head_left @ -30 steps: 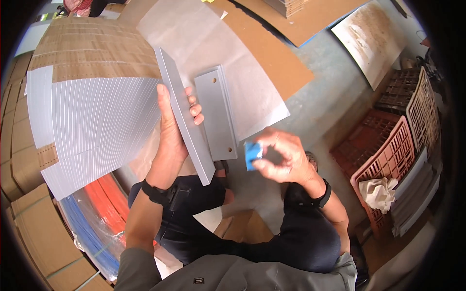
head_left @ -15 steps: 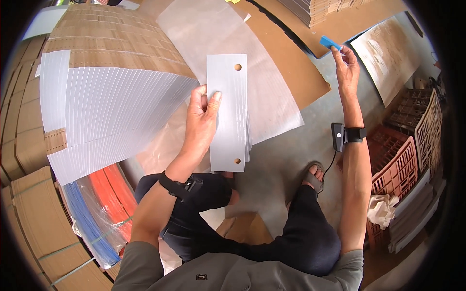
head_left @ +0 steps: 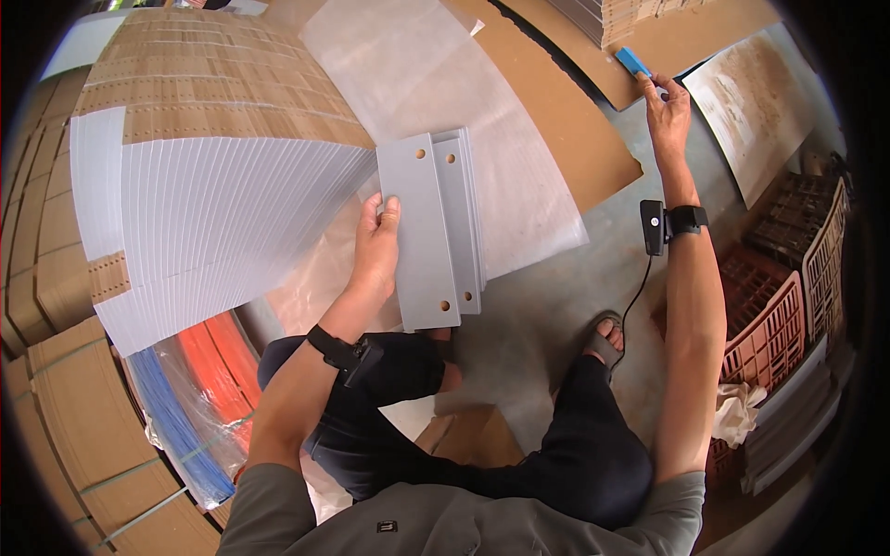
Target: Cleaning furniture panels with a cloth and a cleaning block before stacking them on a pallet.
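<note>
My left hand point(head_left: 376, 239) is closed on the left long edge of a flat grey panel point(head_left: 419, 241), its thumb on the upper face. One round hole is near each end of this panel. Behind it, slightly to the right, more grey panels point(head_left: 470, 222) of the same sort stand fanned out. Far off to the right, at arm's length, my right hand point(head_left: 668, 116) pinches a small blue block point(head_left: 632, 62) between thumb and fingers. What supports the panels' lower ends is hidden from me.
A long row of packed grey-faced boards point(head_left: 232, 213) fills the left. Translucent sheeting point(head_left: 445, 120) covers brown board point(head_left: 575, 139) ahead. Plastic crates point(head_left: 765, 320) stand at right. Strapped cardboard stacks point(head_left: 93, 417) and wrapped orange strips point(head_left: 222, 366) lie lower left.
The held panel has shifted left and tilted, uncovering the panels behind it, whose holes now show. My right hand with the blue block has moved slightly farther away.
</note>
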{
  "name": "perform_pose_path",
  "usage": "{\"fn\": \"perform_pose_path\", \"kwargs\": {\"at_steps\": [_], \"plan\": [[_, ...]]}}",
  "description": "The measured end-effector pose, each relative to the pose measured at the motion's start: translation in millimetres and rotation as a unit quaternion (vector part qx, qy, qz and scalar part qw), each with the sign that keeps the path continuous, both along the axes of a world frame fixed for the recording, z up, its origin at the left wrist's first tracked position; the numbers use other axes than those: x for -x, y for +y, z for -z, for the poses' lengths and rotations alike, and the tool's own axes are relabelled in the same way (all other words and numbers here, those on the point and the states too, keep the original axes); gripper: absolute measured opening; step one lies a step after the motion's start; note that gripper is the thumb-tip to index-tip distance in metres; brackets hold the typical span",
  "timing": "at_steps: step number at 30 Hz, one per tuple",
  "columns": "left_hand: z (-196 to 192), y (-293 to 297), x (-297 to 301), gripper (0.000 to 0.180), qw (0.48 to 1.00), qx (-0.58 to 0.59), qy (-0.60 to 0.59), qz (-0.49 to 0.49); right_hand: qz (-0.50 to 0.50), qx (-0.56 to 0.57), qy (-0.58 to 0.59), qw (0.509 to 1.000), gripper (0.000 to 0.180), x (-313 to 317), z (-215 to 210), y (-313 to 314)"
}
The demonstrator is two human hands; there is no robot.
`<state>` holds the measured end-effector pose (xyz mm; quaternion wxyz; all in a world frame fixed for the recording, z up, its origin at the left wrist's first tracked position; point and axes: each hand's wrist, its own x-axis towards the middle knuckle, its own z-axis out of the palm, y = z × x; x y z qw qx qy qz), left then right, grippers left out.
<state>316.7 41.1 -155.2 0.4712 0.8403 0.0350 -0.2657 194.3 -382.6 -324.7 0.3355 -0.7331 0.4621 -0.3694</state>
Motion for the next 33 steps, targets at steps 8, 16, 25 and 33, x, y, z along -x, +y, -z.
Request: {"fn": "perform_pose_path", "kwargs": {"at_steps": [8, 16, 25, 33], "plan": [[31, 16, -11, 0.051, 0.995, -0.064, 0.015, 0.077, -0.064, -0.095, -0.148, 0.982, 0.05, 13, -48, 75], [38, 27, 10, 0.064, 0.99, -0.076, 0.051, 0.107, -0.429, -0.348, 0.046, 0.833, 0.072, 64, -79, 289], [69, 48, 62, 0.083, 0.985, -0.061, 0.066, 0.148, -0.353, -0.433, 0.061, 0.827, 0.086, 53, -71, 332], [57, 48, 56, 0.079, 0.987, -0.027, 0.082, 0.136, -0.328, -0.524, 0.042, 0.785, 0.079, 18, -107, 323]]}}
